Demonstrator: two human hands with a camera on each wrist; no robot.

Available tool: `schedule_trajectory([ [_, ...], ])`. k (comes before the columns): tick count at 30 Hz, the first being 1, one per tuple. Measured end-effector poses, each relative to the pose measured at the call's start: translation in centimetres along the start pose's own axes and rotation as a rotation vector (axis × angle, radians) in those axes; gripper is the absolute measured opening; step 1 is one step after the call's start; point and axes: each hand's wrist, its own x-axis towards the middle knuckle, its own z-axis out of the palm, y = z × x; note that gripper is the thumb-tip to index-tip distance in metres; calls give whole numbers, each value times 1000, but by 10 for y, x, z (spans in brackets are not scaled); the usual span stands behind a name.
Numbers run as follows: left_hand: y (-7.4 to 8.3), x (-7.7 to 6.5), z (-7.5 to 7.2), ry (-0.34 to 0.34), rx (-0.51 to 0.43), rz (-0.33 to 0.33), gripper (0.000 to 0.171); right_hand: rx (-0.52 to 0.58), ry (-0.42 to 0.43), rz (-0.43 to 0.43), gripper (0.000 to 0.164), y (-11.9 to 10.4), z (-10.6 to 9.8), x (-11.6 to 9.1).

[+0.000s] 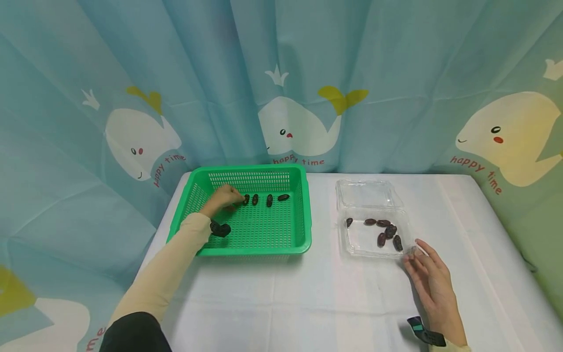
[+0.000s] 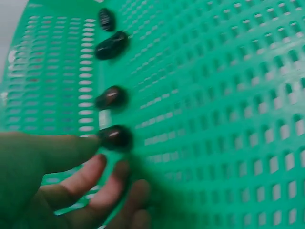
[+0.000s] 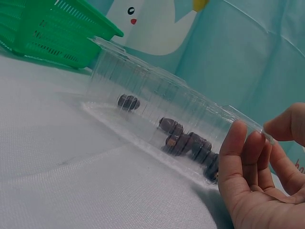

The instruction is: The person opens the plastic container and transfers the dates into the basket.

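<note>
Green plastic forms the basket (image 1: 255,252) left of centre on my feed, with four dark dates (image 1: 269,200) in a row across its upper half. I have the left hand (image 1: 222,198) inside, thumb tip at the leftmost date (image 1: 246,199); whether its grip pinches that one I cannot tell. Right of centre, a clear container (image 1: 360,239) on the white counter (image 1: 303,303) holds more dates (image 1: 390,231), its lid (image 1: 367,194) folded open toward the top. My right hand (image 1: 433,278) pinches the container's lower-right corner.
</note>
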Motion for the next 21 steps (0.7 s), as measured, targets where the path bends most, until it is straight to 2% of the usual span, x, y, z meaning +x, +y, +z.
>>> schedule_trajectory([
  [4,8,-5,-12,-12,15,-8,32,2,3,0,32,0,1,0],
  [10,24,-12,-20,5,-82,7,34,9,5,-2,32,-1,1,-1],
  [16,40,-23,-13,-17,-168,73,38,33,-13,7,32,-1,0,-2],
  [21,59,-34,-3,-68,-256,147,38,33,-9,5,32,-1,0,-2],
])
